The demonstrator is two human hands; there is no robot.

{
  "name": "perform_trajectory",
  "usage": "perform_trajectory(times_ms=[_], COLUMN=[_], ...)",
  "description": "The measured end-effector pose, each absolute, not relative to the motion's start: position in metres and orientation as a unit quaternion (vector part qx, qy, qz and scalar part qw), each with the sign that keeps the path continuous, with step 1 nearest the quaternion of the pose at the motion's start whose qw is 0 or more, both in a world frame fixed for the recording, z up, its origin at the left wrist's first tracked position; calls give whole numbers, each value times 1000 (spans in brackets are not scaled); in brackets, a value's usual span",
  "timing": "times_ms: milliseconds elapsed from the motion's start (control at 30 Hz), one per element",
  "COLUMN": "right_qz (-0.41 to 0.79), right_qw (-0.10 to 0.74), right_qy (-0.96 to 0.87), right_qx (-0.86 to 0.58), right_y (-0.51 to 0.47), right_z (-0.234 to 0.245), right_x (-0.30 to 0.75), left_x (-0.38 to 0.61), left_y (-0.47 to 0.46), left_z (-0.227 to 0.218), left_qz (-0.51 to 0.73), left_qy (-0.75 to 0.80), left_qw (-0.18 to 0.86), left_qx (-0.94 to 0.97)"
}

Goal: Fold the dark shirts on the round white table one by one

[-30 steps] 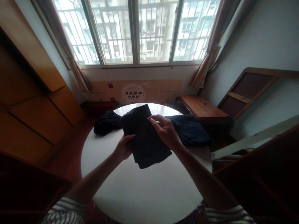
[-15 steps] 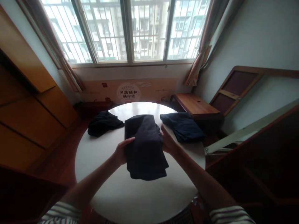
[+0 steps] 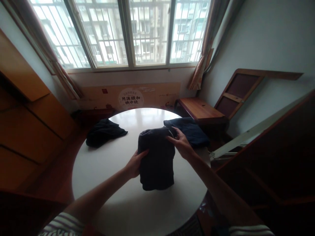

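Observation:
Between my hands a folded dark garment (image 3: 157, 160) is held up over the round white table (image 3: 110, 190); its exact kind does not show. My left hand (image 3: 136, 163) grips its left side, thumb on the front and the other fingers behind. At its upper right corner my right hand (image 3: 180, 141) pinches the edge between thumb and fingers. A crumpled black cloth (image 3: 104, 132) lies on the table at the left. Behind my right hand, at the right edge, rests a folded navy cloth (image 3: 194, 131), partly covered by that hand.
A wooden bench (image 3: 200, 109) stands beyond the table at the right, beside a leaning wood-framed panel (image 3: 238, 91). Orange cabinets (image 3: 29, 131) line the left. A dark wooden board (image 3: 275, 150) slants in from the right. Barred windows (image 3: 145, 32) are ahead.
My right hand has moved up from the garment's right side to its top corner. The garment's flared lower right edge now hangs straighter. The view has turned slightly right.

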State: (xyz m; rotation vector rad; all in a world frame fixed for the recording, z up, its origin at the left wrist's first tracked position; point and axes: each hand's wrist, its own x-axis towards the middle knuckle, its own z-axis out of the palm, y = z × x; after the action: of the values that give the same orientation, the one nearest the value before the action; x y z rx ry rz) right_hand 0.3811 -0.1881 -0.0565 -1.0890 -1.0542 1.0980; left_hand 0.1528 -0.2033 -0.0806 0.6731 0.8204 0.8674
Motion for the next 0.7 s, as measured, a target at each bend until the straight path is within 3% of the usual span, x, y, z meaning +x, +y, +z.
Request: perform_trajectory(times_ms=[133, 267, 400, 500, 600, 700], right_qz=[310, 433, 480, 573, 681, 666], right_qw=[556, 515, 575, 590, 509, 487], right_qy=[-516, -596, -528, -388, -345, -400], right_qx=[-573, -438, -399, -416, -398, -399], right_y=[-200, -221, -225, -222, -221, -224], right_z=[-55, -31, -16, -19, -25, -29], right_x=[368, 336, 320, 329, 344, 355], left_x=[164, 176, 177, 168, 158, 151], left_y=[-203, -222, -246, -242, -218, -182], left_z=[-69, -40, -14, -10, -15, -19], left_qz=[493, 513, 416, 406, 456, 488], left_qy=[381, 325, 246, 260, 355, 431], left_qw=[684, 522, 431, 400, 303, 238], left_qx=[380, 599, 762, 779, 758, 721])
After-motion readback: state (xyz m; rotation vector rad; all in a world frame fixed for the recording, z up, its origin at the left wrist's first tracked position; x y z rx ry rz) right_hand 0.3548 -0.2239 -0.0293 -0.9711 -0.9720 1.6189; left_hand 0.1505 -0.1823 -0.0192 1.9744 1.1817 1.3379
